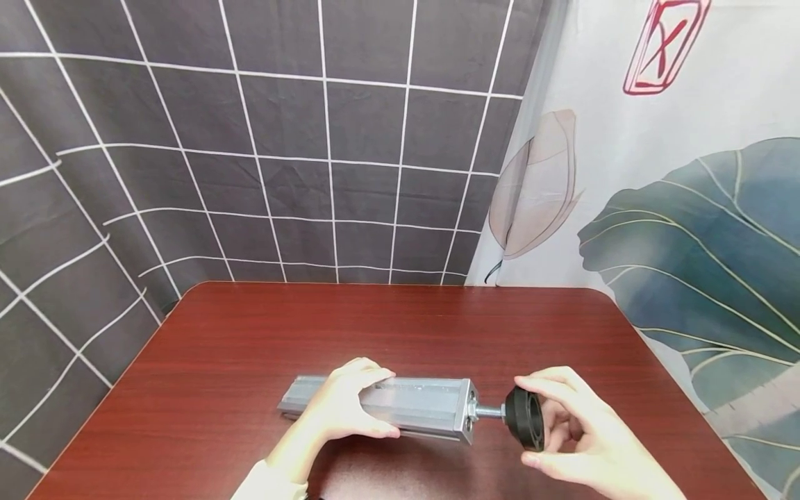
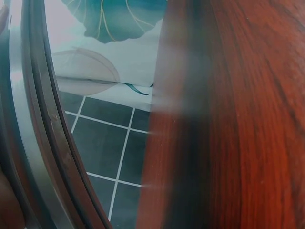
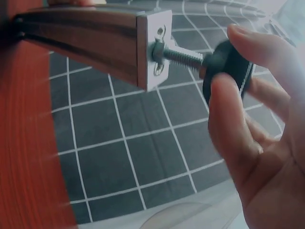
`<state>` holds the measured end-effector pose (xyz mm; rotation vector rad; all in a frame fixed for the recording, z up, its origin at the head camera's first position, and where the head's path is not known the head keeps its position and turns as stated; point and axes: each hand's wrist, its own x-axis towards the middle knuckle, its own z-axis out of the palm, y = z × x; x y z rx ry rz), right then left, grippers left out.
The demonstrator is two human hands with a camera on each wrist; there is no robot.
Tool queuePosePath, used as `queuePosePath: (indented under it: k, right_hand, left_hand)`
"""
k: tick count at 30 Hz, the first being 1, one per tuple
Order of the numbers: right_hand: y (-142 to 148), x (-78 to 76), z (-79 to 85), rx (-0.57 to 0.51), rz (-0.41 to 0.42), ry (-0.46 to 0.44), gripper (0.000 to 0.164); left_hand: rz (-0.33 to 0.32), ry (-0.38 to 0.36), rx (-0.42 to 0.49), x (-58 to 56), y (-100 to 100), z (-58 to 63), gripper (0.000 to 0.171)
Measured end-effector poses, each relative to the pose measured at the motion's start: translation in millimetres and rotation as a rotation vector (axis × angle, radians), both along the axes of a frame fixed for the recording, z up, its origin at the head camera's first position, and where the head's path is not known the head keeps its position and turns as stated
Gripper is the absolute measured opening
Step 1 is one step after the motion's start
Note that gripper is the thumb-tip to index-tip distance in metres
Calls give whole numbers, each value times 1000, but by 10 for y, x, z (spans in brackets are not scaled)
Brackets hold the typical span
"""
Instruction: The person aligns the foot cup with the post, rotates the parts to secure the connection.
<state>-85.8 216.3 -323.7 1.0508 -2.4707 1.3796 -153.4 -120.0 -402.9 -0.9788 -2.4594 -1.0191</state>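
A silver aluminium profile (image 1: 431, 404) lies lengthwise above the red-brown table in the head view. My left hand (image 1: 344, 404) grips it left of its middle, thumb on the near side and fingers over the far side. From the end plate (image 3: 148, 78) a threaded rod (image 3: 185, 58) with a nut (image 3: 158, 51) sticks out. At the rod's outer end sits a black round levelling foot (image 1: 523, 419). My right hand (image 1: 584, 434) pinches this foot by its rim between thumb and fingers. In the left wrist view the profile (image 2: 35, 114) shows close up along the left side.
The wooden table (image 1: 400, 326) reaches back to a dark curtain (image 1: 281, 180) with a white grid. A pale curtain (image 1: 600, 229) with leaf prints hangs at the right.
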Motion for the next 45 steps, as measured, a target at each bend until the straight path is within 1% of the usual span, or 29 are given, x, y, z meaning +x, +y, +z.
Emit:
queuePosePath:
  k: [4, 7, 10, 12, 14, 15, 17, 18, 19, 20, 21, 22, 25, 27, 28, 29, 30, 32, 34, 38, 41, 43, 45]
  right_hand:
    - [-37, 9, -16, -10, -57, 7, 74]
    - [-61, 7, -43, -46, -95, 20, 75]
    - [-101, -2, -75, -41, -199, 54, 74]
    - [-136, -2, -97, -26, -296, 77, 72]
    - [-176, 7, -108, 5, -414, 61, 65]
    - [-194, 12, -113, 8, -456, 52, 62]
    - [-220, 15, -118, 16, -506, 31, 57]
    - [-226, 14, -116, 16, -514, 26, 55]
    - [-223, 9, -114, 11, -501, 24, 54]
    - [-210, 3, -111, 5, -469, 27, 55]
    - [-188, -6, -106, -1, -419, 36, 58]
    - [-158, -11, -98, -9, -359, 28, 62]
    - [-49, -23, -71, -37, -120, -26, 75]
    - [13, -29, -52, -21, 9, -54, 78]
    - [30, -30, -45, -12, 46, -69, 76]
    - [38, -34, -41, -3, 76, -62, 73]
    - [40, -37, -39, 9, 86, -48, 70]
    - [41, -40, -43, 15, 82, -12, 67]
    - [33, -34, -55, -6, 64, 3, 67]
    - [4, -30, -80, -33, -27, 57, 74]
    - [-40, -36, -101, -15, -146, 127, 76]
    - [-82, -38, -115, -3, -240, 163, 74]
    - [-129, -27, -127, 9, -351, 151, 67]
  left_hand:
    - [3, 8, -3, 0, 2, -8, 67]
    - [11, 9, 0, 1, 11, -10, 67]
    - [29, -3, 6, 10, 23, -6, 66]
    - [41, -14, 9, 18, 30, -4, 66]
    - [52, -25, 8, 24, 36, -4, 66]
    - [55, -29, 6, 27, 39, -3, 66]
    - [60, -33, 0, 30, 39, -6, 66]
    - [61, -35, -2, 29, 39, -6, 67]
    - [61, -36, -4, 29, 39, -6, 67]
    - [61, -37, -5, 29, 39, -6, 67]
    - [61, -37, -7, 28, 39, -6, 67]
    - [59, -37, -8, 26, 39, -6, 67]
    - [48, -33, -8, 19, 35, -10, 67]
    - [41, -23, -6, 12, 28, -12, 67]
    - [37, -19, -2, 8, 23, -14, 67]
    - [33, -15, 0, 5, 17, -17, 67]
    - [29, -11, 5, 3, 10, -19, 67]
    - [19, -5, 10, -1, 4, -17, 67]
    - [6, -3, 15, -3, -1, -18, 67]
    - [0, 9, 25, -3, -5, -25, 67]
    - [14, 16, 23, 2, 1, -30, 67]
    - [27, 12, 18, 9, 10, -32, 66]
    - [40, 4, 8, 18, 25, -30, 66]
